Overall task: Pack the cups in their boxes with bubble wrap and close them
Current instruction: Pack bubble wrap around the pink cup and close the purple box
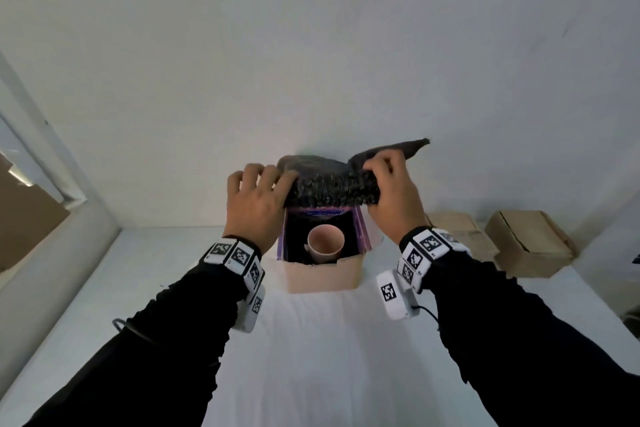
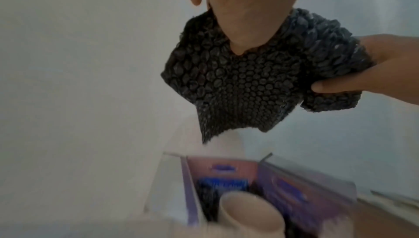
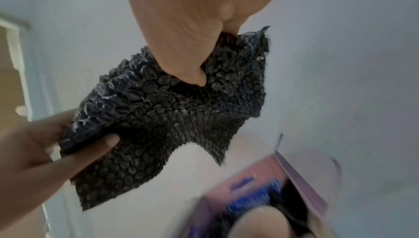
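Observation:
A pink cup stands upright in an open cardboard box with purple inner flaps and dark lining. Above the box's far edge both hands hold a sheet of black bubble wrap. My left hand grips its left end and my right hand grips its right end, with a corner sticking up to the right. In the left wrist view the bubble wrap hangs over the cup. In the right wrist view the bubble wrap is pinched under the thumb, with the box blurred below.
The box sits on a white table against a white wall. Two closed cardboard boxes stand at the back right. A window frame runs along the left side.

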The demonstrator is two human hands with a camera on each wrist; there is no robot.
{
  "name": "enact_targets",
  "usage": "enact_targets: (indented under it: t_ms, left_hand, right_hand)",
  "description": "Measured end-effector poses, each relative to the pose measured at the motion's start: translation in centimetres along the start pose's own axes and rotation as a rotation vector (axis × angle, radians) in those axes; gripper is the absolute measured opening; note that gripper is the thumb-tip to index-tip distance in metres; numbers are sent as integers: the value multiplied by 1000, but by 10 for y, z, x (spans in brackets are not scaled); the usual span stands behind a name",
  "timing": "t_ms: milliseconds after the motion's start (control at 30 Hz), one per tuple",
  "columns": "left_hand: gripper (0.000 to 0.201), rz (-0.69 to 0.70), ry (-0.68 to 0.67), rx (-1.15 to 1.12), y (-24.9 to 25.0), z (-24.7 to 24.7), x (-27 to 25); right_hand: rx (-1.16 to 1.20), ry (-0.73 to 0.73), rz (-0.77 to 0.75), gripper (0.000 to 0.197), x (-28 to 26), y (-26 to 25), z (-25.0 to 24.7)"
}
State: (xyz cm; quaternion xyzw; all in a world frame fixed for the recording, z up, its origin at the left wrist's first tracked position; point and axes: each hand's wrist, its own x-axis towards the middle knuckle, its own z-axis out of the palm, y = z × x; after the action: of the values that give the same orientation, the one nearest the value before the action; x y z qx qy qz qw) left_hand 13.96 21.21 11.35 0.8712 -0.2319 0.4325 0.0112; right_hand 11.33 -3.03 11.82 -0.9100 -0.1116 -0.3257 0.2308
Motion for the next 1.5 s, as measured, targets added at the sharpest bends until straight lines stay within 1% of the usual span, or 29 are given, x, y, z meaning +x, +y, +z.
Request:
enact_targets:
  t_ms: [67,133,233,300,333,367,400,467,600,633,700,800,867,900,933,1000,1033,1067,1100,1167,1200,1233,1267,1300,1367,1467,1500]
  left_hand:
    - [37,84,-92,-69,3,19,-14]
    - [35,146,-258,-106,8,37,-28]
    - [28,169,-531,-94,17,59,-46]
    - [32,185,-727,-92,21,68,-55]
    - [34,198,-798,-88,21,72,-58]
    - [34,211,-838,-90,21,75,-61]
    - [32,209,-853,-109,21,77,-63]
    - [29,185,-821,-173,21,78,-65]
    - [51,197,-720,-178,20,88,-73]
    - [56,202,-719,-175,21,89,-74]
    - [66,217,-732,-169,21,89,-74]
    - [80,230,-825,-153,23,86,-72]
    - [83,250,-841,-156,27,79,-71]
    - [81,250,-845,-169,29,75,-72]
    - [74,246,-831,-192,30,70,-74]
    - [55,235,-779,-235,30,64,-82]
    - [48,219,-784,-241,28,62,-85]
    - [44,206,-784,-231,26,62,-88]
    - [40,188,-768,-214,24,60,-89]
    - [33,126,-700,-193,23,56,-87]
    - [29,88,-656,-201,25,54,-84]
    - [22,38,-644,-245,27,50,-80]
    - [15,-12,-644,-293,30,48,-77]
    - [15,-53,-664,-325,32,47,-76]
    - [20,-64,-683,-350,37,47,-76]
    - [30,14,-742,-356,42,50,-83]
    - [29,51,-749,-332,43,52,-85]
  right_hand:
    - [-80,-112,-21,45,-12,12,20]
    - [-199,-252,-47,42,-23,21,39]
    - [-355,-485,-65,37,-40,28,62]
    - [-393,-579,-103,37,-47,31,72]
    - [-394,-614,-113,38,-50,32,76]
    - [-393,-641,-122,40,-51,34,79]
    - [-393,-664,-129,43,-51,35,80]
    - [-381,-694,-148,49,-52,37,85]
    - [-377,-741,-174,68,-51,38,93]
    - [-383,-758,-164,72,-49,37,93]
    - [-394,-794,-134,72,-44,31,92]
    - [-394,-860,-92,65,-42,25,93]
    - [-398,-898,-81,68,-46,23,91]
    - [-392,-920,-80,69,-48,20,90]
    - [-377,-942,-70,68,-51,16,87]
    - [-312,-982,-40,52,-56,10,80]
    - [-276,-981,-26,45,-59,9,76]
    - [-267,-944,-23,40,-61,10,73]
    - [-286,-870,-39,37,-64,12,71]
    - [-355,-663,-92,27,-68,18,70]
    - [-350,-582,-95,19,-71,19,70]
    - [-312,-529,-82,17,-73,17,70]
    - [-258,-518,-42,22,-75,14,71]
    - [-219,-515,-4,27,-76,10,72]
    - [-217,-524,21,30,-81,4,75]
    - [-224,-587,27,27,-84,0,75]
    - [-229,-618,21,27,-83,0,74]
